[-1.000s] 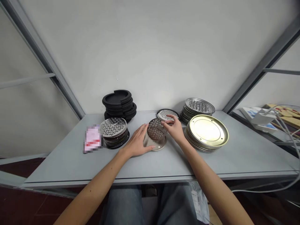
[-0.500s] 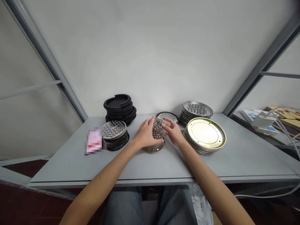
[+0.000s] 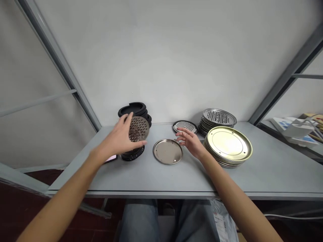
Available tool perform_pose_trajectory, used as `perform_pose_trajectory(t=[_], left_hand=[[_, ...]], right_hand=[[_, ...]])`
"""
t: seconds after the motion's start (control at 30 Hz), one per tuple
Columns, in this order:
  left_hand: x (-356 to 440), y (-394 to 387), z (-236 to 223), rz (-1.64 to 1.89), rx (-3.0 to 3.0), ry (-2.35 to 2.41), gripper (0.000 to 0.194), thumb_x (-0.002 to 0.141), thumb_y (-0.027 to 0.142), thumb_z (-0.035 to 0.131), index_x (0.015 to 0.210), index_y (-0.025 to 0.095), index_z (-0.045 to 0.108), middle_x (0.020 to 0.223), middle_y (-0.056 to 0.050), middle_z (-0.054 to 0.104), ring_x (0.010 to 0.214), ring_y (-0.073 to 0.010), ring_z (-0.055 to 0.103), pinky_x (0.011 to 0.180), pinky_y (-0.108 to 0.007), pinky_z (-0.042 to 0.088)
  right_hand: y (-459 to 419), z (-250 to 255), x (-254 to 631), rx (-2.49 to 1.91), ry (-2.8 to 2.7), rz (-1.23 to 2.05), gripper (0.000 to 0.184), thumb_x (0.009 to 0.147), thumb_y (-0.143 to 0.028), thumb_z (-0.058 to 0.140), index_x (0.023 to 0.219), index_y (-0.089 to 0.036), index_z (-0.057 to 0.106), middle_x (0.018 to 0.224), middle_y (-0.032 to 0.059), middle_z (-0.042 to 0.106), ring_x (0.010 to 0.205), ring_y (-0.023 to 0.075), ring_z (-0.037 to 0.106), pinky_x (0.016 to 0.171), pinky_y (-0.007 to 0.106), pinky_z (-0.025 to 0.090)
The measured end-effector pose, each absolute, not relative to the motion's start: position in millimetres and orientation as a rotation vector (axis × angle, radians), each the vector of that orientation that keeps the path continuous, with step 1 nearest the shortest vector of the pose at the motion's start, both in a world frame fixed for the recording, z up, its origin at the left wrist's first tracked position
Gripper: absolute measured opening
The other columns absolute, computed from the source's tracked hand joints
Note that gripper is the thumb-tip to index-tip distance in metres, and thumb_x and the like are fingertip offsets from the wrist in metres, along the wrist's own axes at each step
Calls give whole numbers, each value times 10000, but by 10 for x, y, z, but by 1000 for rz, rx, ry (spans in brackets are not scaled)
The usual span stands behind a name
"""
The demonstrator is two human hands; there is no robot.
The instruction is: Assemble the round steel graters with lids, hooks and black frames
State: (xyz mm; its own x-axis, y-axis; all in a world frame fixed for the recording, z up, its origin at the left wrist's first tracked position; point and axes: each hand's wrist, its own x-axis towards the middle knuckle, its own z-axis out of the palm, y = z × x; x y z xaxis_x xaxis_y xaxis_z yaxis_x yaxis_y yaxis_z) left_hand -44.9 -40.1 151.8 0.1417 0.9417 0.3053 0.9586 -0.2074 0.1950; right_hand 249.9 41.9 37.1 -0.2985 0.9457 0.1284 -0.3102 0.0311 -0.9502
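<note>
My left hand [image 3: 117,137] grips a round metal grater disc [image 3: 139,128] by its edge, tilted, above a stack of dark discs [image 3: 132,154]. Whether the disc touches that stack is hard to tell. A round, shallow metal plate [image 3: 168,152] with a raised rim lies flat at the middle of the table. Just right of its rim hovers my right hand [image 3: 191,144], fingers loosely curved and apart, with no held thing visible. A thin wire-like metal piece [image 3: 180,143] shows beside those fingers, too small to make out.
Black ring-shaped holders [image 3: 133,109] are piled at the back left. A black-rimmed grater [image 3: 185,126] lies near the wall. At right stand a stack of silver graters [image 3: 219,117] and a stack of gold-coloured lids [image 3: 228,144]. Metal frame posts [image 3: 280,77] flank the table [image 3: 156,181].
My left hand has carried the grater disc leftwards from above the plate to the dark stack. My right hand has let go of the disc. The view has shifted slightly.
</note>
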Motion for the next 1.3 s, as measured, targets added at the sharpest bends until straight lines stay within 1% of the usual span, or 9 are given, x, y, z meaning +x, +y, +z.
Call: perform_pose_trajectory(t=[0.1,0.2,0.3,0.53,0.9,1.03,1.17,1.23,1.3], left_hand=[[-823,-321,1588,-406,-2233,-2134,1154,632,777,605,1514,207,127,1477,-175,340,1322,-380,392,1051,-468,355],[-958,-208,1524,-338,-2236,-2187,1162,616,805,585,1501,167,186,1453,-192,392,1303,-388,420,1040,-458,363],[-915,-153,1412,-319,-2244,-2207,1152,621,819,564,1501,174,196,1466,-198,381,1309,-390,420,1019,-453,379],[-826,-119,1306,-308,-2329,-2249,1199,631,812,563,1521,161,92,1515,-205,308,1357,-385,360,1018,-447,372],[-898,-66,1175,-245,-2385,-2245,1111,670,806,517,1499,139,198,1480,-197,373,1334,-376,398,1007,-425,391],[-885,-88,1189,-291,-2378,-2201,1068,687,780,536,1497,171,200,1478,-178,375,1333,-379,393,1028,-443,379],[-702,-236,1250,-541,-2251,-2046,856,776,684,537,1439,180,340,1441,-155,417,1327,-361,393,1062,-471,353],[-518,-361,1240,-761,-2233,-1828,633,864,562,499,1367,181,442,1413,-125,450,1317,-310,410,1089,-445,336],[-297,-473,1166,-885,-2385,-1567,460,908,454,479,1287,196,520,1345,-95,516,1283,-253,452,1089,-394,350]], right_hand=[[418,357,2483,-750,-1263,1531,422,740,-453,708,1078,-214,628,960,55,639,743,132,611,595,238,452],[421,337,2476,-746,-1288,1538,398,757,-455,698,1058,-202,639,946,57,633,744,129,608,599,232,454],[426,326,2483,-776,-1313,1504,400,755,-474,692,1039,-196,640,940,64,632,742,138,607,600,239,465],[444,297,2500,-815,-1334,1478,386,760,-470,690,1031,-200,641,943,65,633,749,140,606,602,240,471],[450,287,2505,-793,-1343,1493,361,767,-444,689,1025,-195,650,928,47,636,728,118,603,623,240,461],[453,298,2501,-807,-1324,1483,377,750,-463,697,1011,-192,660,915,51,648,719,120,608,616,243,461],[495,256,2502,-911,-1343,1344,394,776,-501,645,988,-171,654,892,70,663,731,147,620,609,254,470],[530,196,2508,-1033,-1428,1101,368,805,-491,598,957,-161,654,867,81,673,769,181,625,640,290,485],[564,116,2516,-1152,-1591,745,305,825,-427,570,935,-160,666,900,96,684,865,225,618,735,355,496]])
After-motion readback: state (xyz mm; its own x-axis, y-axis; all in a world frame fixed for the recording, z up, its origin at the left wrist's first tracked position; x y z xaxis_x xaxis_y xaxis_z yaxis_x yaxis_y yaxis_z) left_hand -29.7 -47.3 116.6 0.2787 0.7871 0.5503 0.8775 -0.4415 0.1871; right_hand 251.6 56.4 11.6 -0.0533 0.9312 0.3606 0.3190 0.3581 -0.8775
